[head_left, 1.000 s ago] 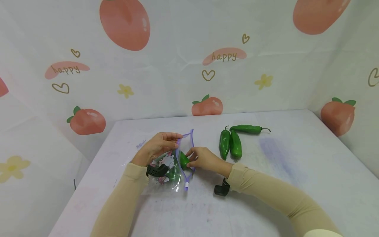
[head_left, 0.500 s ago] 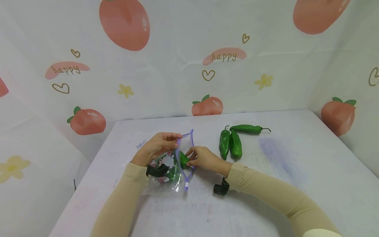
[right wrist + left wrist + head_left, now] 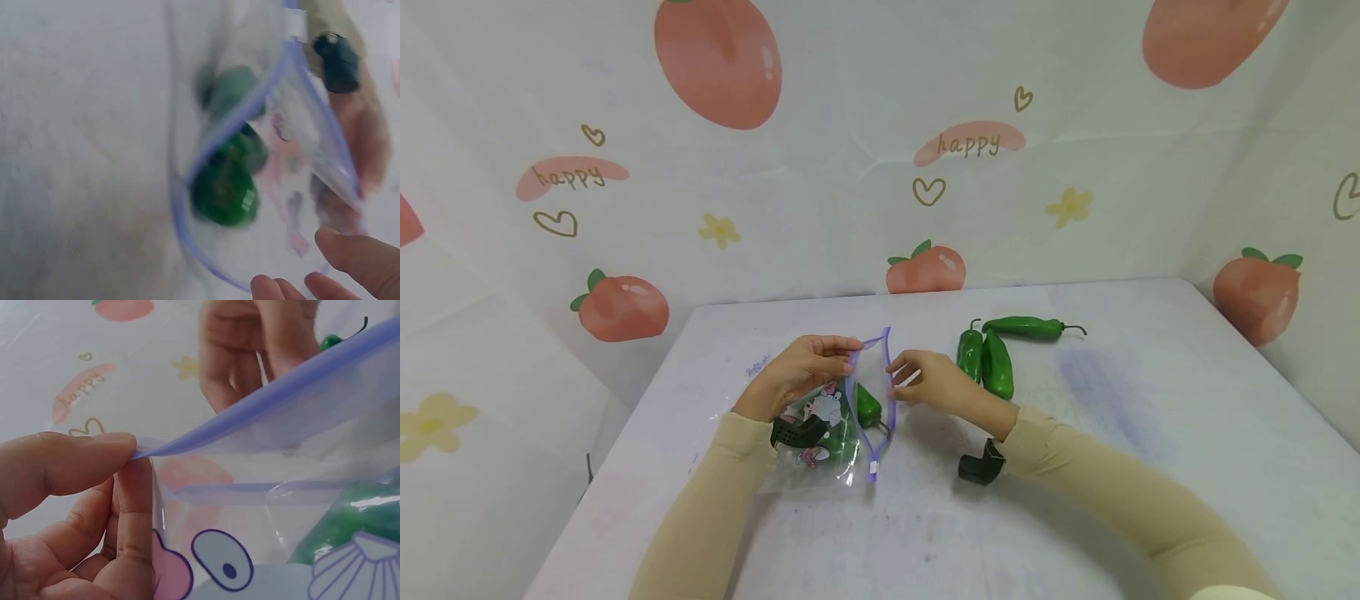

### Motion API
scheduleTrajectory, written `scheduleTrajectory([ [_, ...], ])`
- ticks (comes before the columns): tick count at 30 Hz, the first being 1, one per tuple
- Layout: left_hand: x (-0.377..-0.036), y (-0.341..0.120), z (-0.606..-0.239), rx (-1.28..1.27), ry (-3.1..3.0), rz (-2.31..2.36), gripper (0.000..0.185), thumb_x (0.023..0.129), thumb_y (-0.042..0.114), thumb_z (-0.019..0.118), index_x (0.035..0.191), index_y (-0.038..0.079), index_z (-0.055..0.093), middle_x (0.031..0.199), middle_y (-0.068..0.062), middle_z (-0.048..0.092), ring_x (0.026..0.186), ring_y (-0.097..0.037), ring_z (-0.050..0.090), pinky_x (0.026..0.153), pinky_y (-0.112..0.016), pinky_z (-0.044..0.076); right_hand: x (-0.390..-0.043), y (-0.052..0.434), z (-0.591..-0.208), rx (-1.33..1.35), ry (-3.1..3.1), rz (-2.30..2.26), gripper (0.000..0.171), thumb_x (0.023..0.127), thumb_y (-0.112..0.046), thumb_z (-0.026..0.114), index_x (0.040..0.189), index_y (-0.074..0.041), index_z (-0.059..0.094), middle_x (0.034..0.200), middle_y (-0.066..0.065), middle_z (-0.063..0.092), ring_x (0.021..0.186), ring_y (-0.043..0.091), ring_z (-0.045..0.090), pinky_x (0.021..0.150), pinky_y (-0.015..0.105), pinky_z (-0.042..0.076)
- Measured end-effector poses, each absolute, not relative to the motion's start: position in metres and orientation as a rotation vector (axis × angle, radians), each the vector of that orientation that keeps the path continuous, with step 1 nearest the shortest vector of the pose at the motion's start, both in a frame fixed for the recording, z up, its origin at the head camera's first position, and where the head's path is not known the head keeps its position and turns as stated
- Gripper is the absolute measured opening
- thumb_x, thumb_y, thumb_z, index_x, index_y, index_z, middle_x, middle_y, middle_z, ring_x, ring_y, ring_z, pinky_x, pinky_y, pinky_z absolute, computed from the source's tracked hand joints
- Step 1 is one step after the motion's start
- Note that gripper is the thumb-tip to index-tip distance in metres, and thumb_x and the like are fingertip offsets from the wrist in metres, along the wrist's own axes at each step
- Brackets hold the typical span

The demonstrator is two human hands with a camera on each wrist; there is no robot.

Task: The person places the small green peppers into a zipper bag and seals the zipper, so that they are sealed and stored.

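Observation:
A clear zip bag [image 3: 820, 433] with a purple rim and a cartoon print lies on the white table [image 3: 1075, 467]. My left hand [image 3: 847, 350] pinches the bag's upper rim [image 3: 206, 434] between thumb and forefinger and holds the mouth open. A green pepper [image 3: 868, 406] lies just inside the mouth, and the right wrist view shows the same pepper [image 3: 224, 194] behind the rim. My right hand [image 3: 898, 379] hovers just right of the opening with relaxed fingers [image 3: 350, 256] and holds nothing.
Three more green peppers lie right of my right hand: two side by side [image 3: 968, 354] [image 3: 997, 368] and one across behind them [image 3: 1028, 327]. A printed backdrop [image 3: 880, 167] walls the table at the back and both sides.
My right hand has let go of the pepper and drawn back up and to the right. The pepper now rests in the bag's mouth. The left hand has not moved.

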State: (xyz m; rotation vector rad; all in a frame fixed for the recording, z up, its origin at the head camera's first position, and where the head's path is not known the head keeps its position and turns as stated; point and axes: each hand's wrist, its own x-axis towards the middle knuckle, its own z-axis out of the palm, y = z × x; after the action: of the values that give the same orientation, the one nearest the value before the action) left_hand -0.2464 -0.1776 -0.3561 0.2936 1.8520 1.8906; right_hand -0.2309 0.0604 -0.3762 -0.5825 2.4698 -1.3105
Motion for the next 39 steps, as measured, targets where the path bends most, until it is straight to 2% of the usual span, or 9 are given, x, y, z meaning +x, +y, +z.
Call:
scheduleTrajectory([
  [9, -0.247, -0.179, -0.357, 0.287, 1.834, 1.897, 0.044, 0.088, -0.011, 0.057, 0.131, -0.014, 0.048, 0.091, 0.004, 0.062, 0.077, -0.006, 0.055, 0.065, -0.016, 0.048, -0.231, 0.099, -0.347, -0.537, 2.551, -1.376, 0.036, 0.088, -0.017, 0.072, 0.121, -0.009, 0.062, 0.114, 0.015, 0.067, 0.095, 0.021, 0.069, 0.078, 0.034, 0.057],
  [12, -0.247, -0.180, -0.357, 0.291, 1.831, 1.894, 0.043, 0.088, -0.011, 0.057, 0.130, -0.014, 0.049, 0.090, 0.004, 0.062, 0.076, -0.006, 0.055, 0.064, -0.016, 0.047, -0.233, 0.113, -0.340, -0.511, 2.594, -1.389, 0.037, 0.089, -0.019, 0.071, 0.124, -0.009, 0.061, 0.117, 0.015, 0.066, 0.098, 0.023, 0.068, 0.079, 0.033, 0.057],
  [19, -0.246, -0.180, -0.357, 0.293, 1.831, 1.901, 0.039, 0.087, -0.012, 0.058, 0.126, -0.009, 0.055, 0.092, 0.004, 0.062, 0.078, -0.007, 0.055, 0.065, -0.016, 0.047, -0.238, 0.146, -0.334, -0.451, 2.644, -1.452, 0.041, 0.091, -0.019, 0.068, 0.128, -0.005, 0.057, 0.121, 0.018, 0.063, 0.099, 0.029, 0.067, 0.085, 0.041, 0.055],
  [23, -0.246, -0.180, -0.357, 0.297, 1.830, 1.899, 0.042, 0.088, -0.012, 0.057, 0.129, -0.012, 0.051, 0.093, 0.004, 0.062, 0.078, -0.006, 0.055, 0.065, -0.016, 0.047, -0.239, 0.161, -0.333, -0.404, 2.715, -1.401, 0.042, 0.093, -0.021, 0.066, 0.130, -0.007, 0.056, 0.123, 0.017, 0.063, 0.101, 0.028, 0.066, 0.086, 0.041, 0.055],
  [31, -0.246, -0.180, -0.357, 0.308, 1.836, 1.887, 0.049, 0.088, -0.011, 0.057, 0.134, -0.018, 0.041, 0.093, 0.003, 0.060, 0.077, -0.007, 0.054, 0.063, -0.016, 0.046, -0.236, 0.184, -0.343, -0.331, 2.768, -1.311, 0.047, 0.094, -0.024, 0.064, 0.135, -0.003, 0.051, 0.127, 0.021, 0.060, 0.113, 0.035, 0.061, 0.089, 0.046, 0.052],
  [33, -0.246, -0.180, -0.357, 0.307, 1.833, 1.888, 0.044, 0.088, -0.011, 0.057, 0.131, -0.015, 0.048, 0.093, 0.003, 0.060, 0.077, -0.007, 0.054, 0.064, -0.016, 0.046, -0.236, 0.187, -0.347, -0.308, 2.777, -1.280, 0.049, 0.094, -0.025, 0.064, 0.136, -0.002, 0.050, 0.128, 0.022, 0.059, 0.116, 0.037, 0.059, 0.090, 0.048, 0.051],
  [39, -0.247, -0.181, -0.357, 0.306, 1.835, 1.887, 0.043, 0.088, -0.011, 0.057, 0.130, -0.013, 0.050, 0.093, 0.004, 0.061, 0.077, -0.007, 0.054, 0.064, -0.016, 0.047, -0.236, 0.194, -0.368, -0.243, 2.772, -1.236, 0.053, 0.092, -0.024, 0.066, 0.136, 0.001, 0.048, 0.130, 0.025, 0.056, 0.119, 0.040, 0.056, 0.091, 0.048, 0.050],
])
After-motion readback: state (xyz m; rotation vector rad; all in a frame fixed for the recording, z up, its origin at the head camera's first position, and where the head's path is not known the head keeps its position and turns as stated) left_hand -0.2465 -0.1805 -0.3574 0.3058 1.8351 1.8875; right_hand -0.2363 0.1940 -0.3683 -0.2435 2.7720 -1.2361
